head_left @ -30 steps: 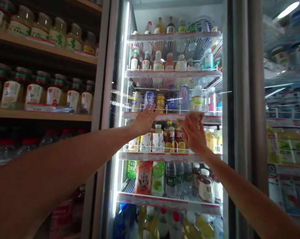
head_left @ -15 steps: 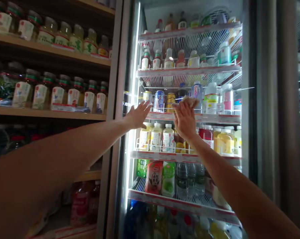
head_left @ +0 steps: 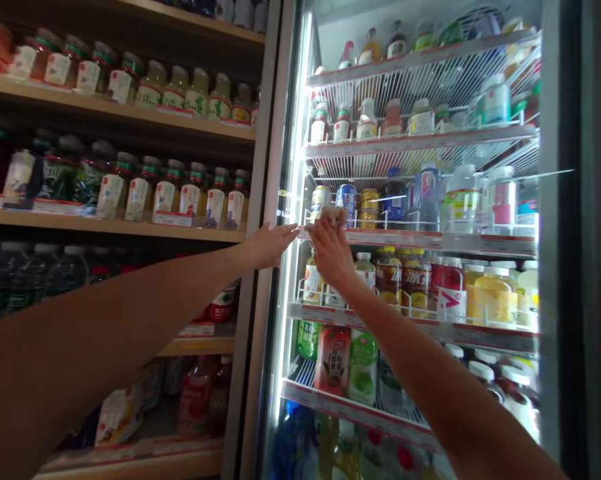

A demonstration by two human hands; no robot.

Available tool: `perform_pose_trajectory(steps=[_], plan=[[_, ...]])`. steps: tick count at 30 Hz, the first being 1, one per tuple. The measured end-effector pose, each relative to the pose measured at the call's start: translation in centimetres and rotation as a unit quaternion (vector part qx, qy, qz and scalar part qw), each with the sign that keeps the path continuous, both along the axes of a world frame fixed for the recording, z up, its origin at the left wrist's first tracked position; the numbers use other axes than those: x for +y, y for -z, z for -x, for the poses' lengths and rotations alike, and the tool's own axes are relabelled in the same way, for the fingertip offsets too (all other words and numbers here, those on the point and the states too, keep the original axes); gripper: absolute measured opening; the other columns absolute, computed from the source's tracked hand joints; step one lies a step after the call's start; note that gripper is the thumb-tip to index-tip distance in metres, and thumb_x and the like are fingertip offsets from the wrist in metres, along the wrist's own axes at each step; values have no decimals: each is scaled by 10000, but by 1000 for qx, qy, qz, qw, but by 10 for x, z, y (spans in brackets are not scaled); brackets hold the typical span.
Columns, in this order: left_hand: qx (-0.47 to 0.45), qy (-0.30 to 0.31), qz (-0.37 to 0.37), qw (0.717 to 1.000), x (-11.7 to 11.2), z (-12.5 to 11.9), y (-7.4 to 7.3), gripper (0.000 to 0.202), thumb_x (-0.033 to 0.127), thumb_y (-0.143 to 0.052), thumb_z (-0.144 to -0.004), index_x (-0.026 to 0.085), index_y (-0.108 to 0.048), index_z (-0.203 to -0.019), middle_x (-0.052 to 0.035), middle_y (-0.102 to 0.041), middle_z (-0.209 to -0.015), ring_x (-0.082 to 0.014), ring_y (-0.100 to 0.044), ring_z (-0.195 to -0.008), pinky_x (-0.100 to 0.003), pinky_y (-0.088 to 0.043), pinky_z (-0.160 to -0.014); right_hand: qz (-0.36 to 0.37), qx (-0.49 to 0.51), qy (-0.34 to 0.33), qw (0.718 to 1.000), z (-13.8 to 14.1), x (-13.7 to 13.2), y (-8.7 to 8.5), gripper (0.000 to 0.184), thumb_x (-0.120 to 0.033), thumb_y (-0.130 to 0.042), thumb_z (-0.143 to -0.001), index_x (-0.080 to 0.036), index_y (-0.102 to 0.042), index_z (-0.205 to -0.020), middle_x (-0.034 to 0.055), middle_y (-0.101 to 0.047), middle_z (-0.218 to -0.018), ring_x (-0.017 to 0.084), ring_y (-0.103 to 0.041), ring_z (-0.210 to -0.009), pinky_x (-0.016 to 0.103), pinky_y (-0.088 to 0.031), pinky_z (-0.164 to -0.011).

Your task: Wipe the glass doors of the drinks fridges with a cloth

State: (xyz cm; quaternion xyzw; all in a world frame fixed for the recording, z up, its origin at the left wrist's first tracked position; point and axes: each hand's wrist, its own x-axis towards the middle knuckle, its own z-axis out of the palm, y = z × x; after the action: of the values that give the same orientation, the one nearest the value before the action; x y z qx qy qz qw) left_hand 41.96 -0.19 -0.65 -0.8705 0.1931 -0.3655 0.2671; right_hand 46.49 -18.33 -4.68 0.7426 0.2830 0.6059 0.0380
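While stretched forward at full reach, right hand (head_left: 330,252): closed round a pale wad (head_left: 334,215), fingers curled over its top, back of hand toward the camera.
Pale wad: crumpled, either cloth or paper, cannot tell which; held against the cooler door (head_left: 274,167) near its left edge, level with the shelf rail (head_left: 430,240) under the cans (head_left: 347,198).
Left hand (head_left: 266,245): flat and open, fingers together and pointing right, holding nothing; laid on the door's left frame, just beside the right hand, fingertips close to it.
Door: apparently shut, judging by light streaks across the glass toward the right edge; not certain.
Behind glass: cans just above the wad, bottles (head_left: 388,275) on the shelf below the right wrist.
Left of cooler: wooden rack (head_left: 130,228) with rows of jars (head_left: 166,195), well apart from both hands.
Progress, as a judgement: wiping of the glass under way, wad at the left edge about mid-height.
Done: cannot tell; no suds, smears or dry lines to mark wiped glass from unwiped.
Left: probably the lower half and the right side, both well apart from the wad; no proof of either being untouched.
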Motion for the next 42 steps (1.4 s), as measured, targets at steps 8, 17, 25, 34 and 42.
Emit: perform_pose_trajectory(steps=[8,17,25,34,42], plan=[[-2,37,-57,998,-11,1,8,872,234,-698,-717,162,-204,-1431,-141,-113,-1522,-260,-175,-1395,-457,-197,-1104,272,23,-60,960,11,-18,105,413,-124,-430,-852,-197,-478,-1255,39,-520,-1301,198,-381,-1282,444,-200,-1149],[-19,120,-40,992,-80,1,13,953,385,-734,-684,172,-185,-1434,-136,-49,-1530,-286,-65,-1410,-515,-121,-1112,102,-47,65,992,40,-114,89,487,-218,-474,-852,-188,-429,-1335,74,-403,-1414,244,-245,-1362,465,-158,-1136],[-25,158,-17,987,-127,-5,34,995,499,-717,-664,175,-185,-1440,-141,-35,-1530,-327,-24,-1406,-568,-133,-1094,-62,-130,146,979,59,-184,68,498,-231,-433,-888,-268,-362,-1379,68,-383,-1426,252,-309,-1336,511,-238,-1084],[-22,165,-10,986,-139,1,28,1038,543,-716,-638,195,-165,-1446,-128,-7,-1537,-344,15,-1403,-605,-87,-1085,76,-73,169,980,78,-224,94,462,-220,-424,-886,-268,-418,-1345,48,-431,-1396,219,-337,-1319,485,-180,-1111],[-18,158,28,987,-167,-2,34,1129,556,-715,-615,191,-62,-1461,-150,93,-1523,-378,112,-1380,-628,-122,-1063,-105,-154,174,967,81,-259,112,505,-240,-431,-888,-236,-362,-1387,105,-333,-1451,285,-280,-1351,485,-317,-1048]])
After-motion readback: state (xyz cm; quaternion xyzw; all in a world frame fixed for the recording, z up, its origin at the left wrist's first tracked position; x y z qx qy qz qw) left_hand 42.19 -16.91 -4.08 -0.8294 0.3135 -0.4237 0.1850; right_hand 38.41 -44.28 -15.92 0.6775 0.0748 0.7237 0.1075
